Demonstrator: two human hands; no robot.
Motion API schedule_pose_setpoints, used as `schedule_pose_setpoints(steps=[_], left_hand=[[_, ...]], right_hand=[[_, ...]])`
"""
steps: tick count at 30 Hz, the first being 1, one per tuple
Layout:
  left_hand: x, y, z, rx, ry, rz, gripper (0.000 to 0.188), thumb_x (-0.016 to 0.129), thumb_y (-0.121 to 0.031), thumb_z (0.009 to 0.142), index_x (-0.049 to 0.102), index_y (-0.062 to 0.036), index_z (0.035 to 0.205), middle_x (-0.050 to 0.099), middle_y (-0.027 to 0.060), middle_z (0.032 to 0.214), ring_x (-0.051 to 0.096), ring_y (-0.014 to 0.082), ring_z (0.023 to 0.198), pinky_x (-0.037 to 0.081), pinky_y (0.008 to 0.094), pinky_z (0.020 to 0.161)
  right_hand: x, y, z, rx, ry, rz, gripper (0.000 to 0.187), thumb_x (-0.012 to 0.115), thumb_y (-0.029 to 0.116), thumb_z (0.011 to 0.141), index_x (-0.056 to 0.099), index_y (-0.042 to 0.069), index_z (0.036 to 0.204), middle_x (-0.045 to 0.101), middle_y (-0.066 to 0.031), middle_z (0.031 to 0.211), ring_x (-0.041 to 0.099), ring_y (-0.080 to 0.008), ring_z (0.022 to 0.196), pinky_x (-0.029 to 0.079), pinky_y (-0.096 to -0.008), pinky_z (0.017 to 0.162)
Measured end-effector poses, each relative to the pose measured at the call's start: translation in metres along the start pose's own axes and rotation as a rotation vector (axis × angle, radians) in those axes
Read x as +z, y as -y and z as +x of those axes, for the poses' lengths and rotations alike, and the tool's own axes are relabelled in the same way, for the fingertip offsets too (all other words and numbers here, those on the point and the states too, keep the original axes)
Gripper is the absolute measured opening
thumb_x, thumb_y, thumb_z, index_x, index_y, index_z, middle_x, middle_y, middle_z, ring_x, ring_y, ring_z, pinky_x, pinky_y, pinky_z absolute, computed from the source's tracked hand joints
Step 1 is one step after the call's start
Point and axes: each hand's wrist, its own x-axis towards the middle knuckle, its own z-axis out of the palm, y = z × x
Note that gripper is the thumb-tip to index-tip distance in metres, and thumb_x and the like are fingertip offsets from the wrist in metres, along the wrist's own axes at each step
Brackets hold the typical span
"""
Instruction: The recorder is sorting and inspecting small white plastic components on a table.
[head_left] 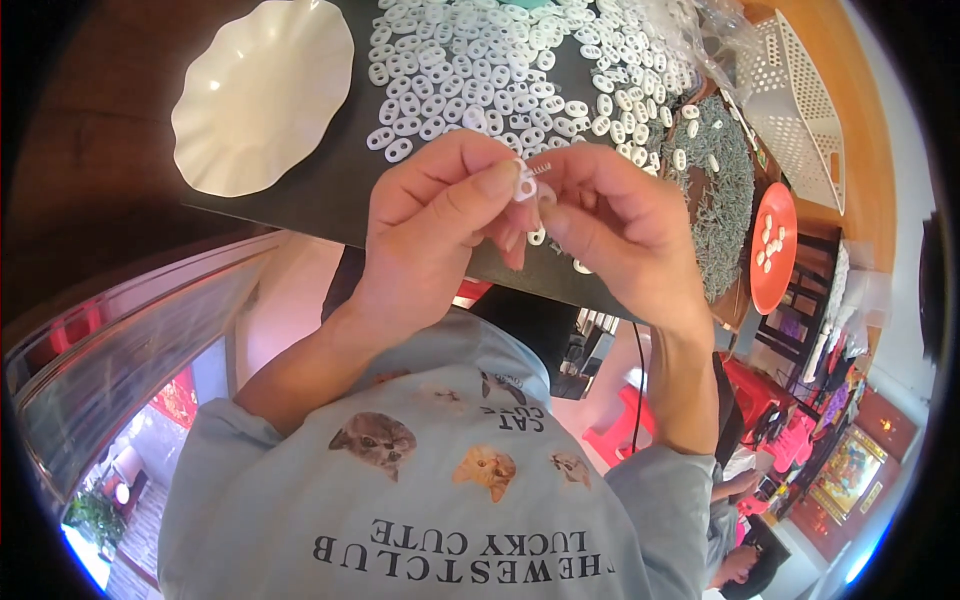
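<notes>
Over the table's near edge, my left hand pinches a small white two-holed plastic cord lock piece between thumb and fingers. A thin metal spring sticks out from its top toward my right hand. My right hand is curled close beside it, with thumb and index finger at the piece. A pale bit shows between those fingertips, too small to make out. Beyond my hands, many white oval two-holed cord lock pieces are spread over the dark table.
At the far left lies a white wavy-edged tray. To the right are a tangled heap of small grey springs, a red plate with several white pieces, and a white perforated basket. Another person sits at the lower right.
</notes>
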Motion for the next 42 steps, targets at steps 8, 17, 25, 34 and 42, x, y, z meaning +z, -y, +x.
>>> schedule_pose_setpoints(steps=[8,17,25,34,42], left_hand=[[0.007,-0.001,-0.004,-0.06,0.026,-0.125,0.017,0.041,-0.014,0.099,0.053,-0.0016,0.097,0.055,0.0104,0.087,0.05,0.0145,0.071,0.046,0.0287,0.061],[0.003,-0.001,-0.008,-0.188,0.045,0.227,0.015,0.053,-0.013,0.097,0.059,0.0,0.097,0.059,0.0058,0.081,0.051,0.0095,0.067,0.045,0.0244,0.062],[0.009,0.0,-0.011,-0.192,0.041,0.321,0.013,0.057,-0.016,0.096,0.061,-0.0047,0.09,0.057,-0.0032,0.075,0.045,0.0004,0.062,0.035,0.018,0.054],[0.009,0.003,-0.013,-0.175,0.048,0.316,0.013,0.057,-0.014,0.096,0.061,-0.0043,0.089,0.055,-0.0049,0.075,0.041,-0.0008,0.062,0.031,0.0178,0.051],[0.006,0.001,-0.011,-0.216,0.089,0.384,0.017,0.053,-0.014,0.097,0.06,0.001,0.097,0.058,0.003,0.081,0.05,0.0062,0.069,0.042,0.0206,0.063]], right_hand=[[-0.011,-0.012,-0.015,-0.193,-0.05,-0.136,0.015,0.056,0.007,0.096,0.06,-0.003,0.107,0.056,-0.0005,0.08,0.057,-0.0084,0.073,0.045,-0.0202,0.065],[-0.029,0.003,-0.018,0.031,0.037,-0.179,0.031,0.053,0.029,0.099,0.058,0.0,0.09,0.045,0.0031,0.072,0.033,-0.0034,0.058,0.024,-0.0209,0.05],[-0.033,0.01,-0.015,0.027,0.117,-0.244,0.03,0.056,0.028,0.098,0.058,0.0,0.085,0.051,0.0011,0.075,0.04,-0.0059,0.065,0.031,-0.0217,0.057],[-0.033,0.009,-0.016,0.024,0.14,-0.297,0.027,0.057,0.024,0.097,0.059,-0.001,0.089,0.054,-0.0001,0.078,0.046,-0.008,0.072,0.037,-0.0233,0.063],[-0.036,0.006,-0.016,0.035,0.146,-0.29,0.025,0.058,0.022,0.097,0.06,-0.001,0.09,0.055,-0.0004,0.079,0.046,-0.0074,0.073,0.038,-0.0226,0.064]])
